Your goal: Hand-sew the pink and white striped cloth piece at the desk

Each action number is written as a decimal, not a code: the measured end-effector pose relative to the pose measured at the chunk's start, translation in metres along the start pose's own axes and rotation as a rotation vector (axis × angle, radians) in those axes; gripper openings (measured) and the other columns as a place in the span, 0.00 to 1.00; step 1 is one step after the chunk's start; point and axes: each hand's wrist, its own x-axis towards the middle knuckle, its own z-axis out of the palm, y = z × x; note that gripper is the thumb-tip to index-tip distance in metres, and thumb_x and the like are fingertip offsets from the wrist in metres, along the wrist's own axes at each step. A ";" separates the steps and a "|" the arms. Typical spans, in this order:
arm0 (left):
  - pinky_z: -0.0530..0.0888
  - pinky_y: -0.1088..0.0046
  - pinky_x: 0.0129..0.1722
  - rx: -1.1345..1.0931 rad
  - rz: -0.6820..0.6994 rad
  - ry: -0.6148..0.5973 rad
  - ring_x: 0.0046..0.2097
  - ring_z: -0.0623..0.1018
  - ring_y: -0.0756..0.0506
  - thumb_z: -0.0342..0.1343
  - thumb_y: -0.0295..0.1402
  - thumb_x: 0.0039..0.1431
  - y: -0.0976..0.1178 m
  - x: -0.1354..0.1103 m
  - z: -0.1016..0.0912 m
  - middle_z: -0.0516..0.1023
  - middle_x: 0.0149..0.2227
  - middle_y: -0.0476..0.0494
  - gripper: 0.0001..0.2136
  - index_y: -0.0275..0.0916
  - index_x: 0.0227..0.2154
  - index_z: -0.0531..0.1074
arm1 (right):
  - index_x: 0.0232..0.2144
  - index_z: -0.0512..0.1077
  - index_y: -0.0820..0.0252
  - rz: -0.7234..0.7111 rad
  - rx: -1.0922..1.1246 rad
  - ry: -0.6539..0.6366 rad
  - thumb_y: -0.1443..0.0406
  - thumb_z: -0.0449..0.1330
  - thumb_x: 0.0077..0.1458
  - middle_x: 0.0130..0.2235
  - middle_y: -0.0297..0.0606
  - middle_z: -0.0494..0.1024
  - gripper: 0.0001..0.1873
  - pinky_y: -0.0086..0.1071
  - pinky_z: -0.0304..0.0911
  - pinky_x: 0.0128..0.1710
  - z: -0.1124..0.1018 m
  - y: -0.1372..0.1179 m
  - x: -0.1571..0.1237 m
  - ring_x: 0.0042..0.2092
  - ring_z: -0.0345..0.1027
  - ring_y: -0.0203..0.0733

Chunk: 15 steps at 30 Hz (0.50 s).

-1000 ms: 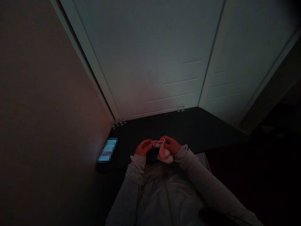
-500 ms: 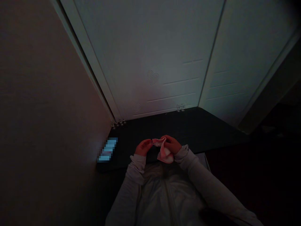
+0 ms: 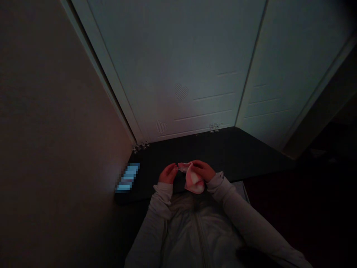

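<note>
Over the near edge of the dark tabletop, a pink-and-white cloth [image 3: 195,182] hangs in loose folds from my right hand [image 3: 205,170], whose fingers are closed on it. My left hand [image 3: 167,174] is just left of the cloth, thumb and fingertips pinched together. A tiny clear glass piece [image 3: 178,168] shows at those fingertips, against the cloth's left end; its shape is hard to make out in the dim light.
Small clear stemmed glasses [image 3: 141,146] stand in the table's back left corner, with another group [image 3: 214,127] along the back edge. A lit phone with a blurred screen [image 3: 128,178] lies at left. White panels [image 3: 181,56] with heart patterns rise behind the dark tabletop [image 3: 223,152].
Both hands have shifted slightly left. The cloth has turned and its hanging folds have spread a little; the left fingertips have changed position.
</note>
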 end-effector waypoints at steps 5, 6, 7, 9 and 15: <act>0.65 0.70 0.45 -0.067 0.007 0.002 0.35 0.73 0.50 0.62 0.30 0.32 0.000 0.001 -0.002 0.73 0.31 0.47 0.15 0.35 0.29 0.70 | 0.34 0.62 0.58 -0.057 0.047 0.058 0.62 0.59 0.39 0.34 0.34 0.67 0.16 0.31 0.58 0.36 0.000 0.009 0.003 0.35 0.62 0.35; 0.65 0.70 0.45 -0.081 0.013 0.002 0.36 0.73 0.50 0.62 0.30 0.33 0.000 0.001 -0.003 0.73 0.31 0.47 0.15 0.35 0.29 0.69 | 0.33 0.62 0.58 -0.063 0.043 0.059 0.62 0.59 0.39 0.33 0.34 0.67 0.16 0.30 0.58 0.35 0.000 0.010 0.004 0.34 0.62 0.34; 0.65 0.70 0.45 -0.095 0.018 0.003 0.36 0.73 0.50 0.62 0.31 0.33 0.000 0.002 -0.003 0.73 0.31 0.47 0.15 0.35 0.29 0.69 | 0.32 0.61 0.59 -0.066 0.039 0.057 0.62 0.59 0.39 0.32 0.33 0.66 0.15 0.29 0.58 0.34 0.000 0.010 0.004 0.33 0.62 0.34; 0.65 0.71 0.45 -0.117 0.025 0.004 0.37 0.73 0.50 0.61 0.31 0.34 -0.001 0.002 -0.005 0.73 0.31 0.47 0.14 0.35 0.29 0.69 | 0.31 0.61 0.59 -0.068 0.024 0.043 0.62 0.58 0.40 0.30 0.31 0.66 0.14 0.29 0.58 0.32 -0.001 0.011 0.004 0.31 0.61 0.33; 0.66 0.71 0.44 -0.097 -0.001 -0.024 0.36 0.73 0.51 0.61 0.30 0.34 0.001 -0.001 -0.002 0.73 0.30 0.47 0.14 0.35 0.29 0.69 | 0.26 0.63 0.61 -0.056 -0.138 -0.024 0.60 0.56 0.40 0.26 0.30 0.65 0.10 0.28 0.56 0.30 0.002 0.006 0.001 0.29 0.60 0.33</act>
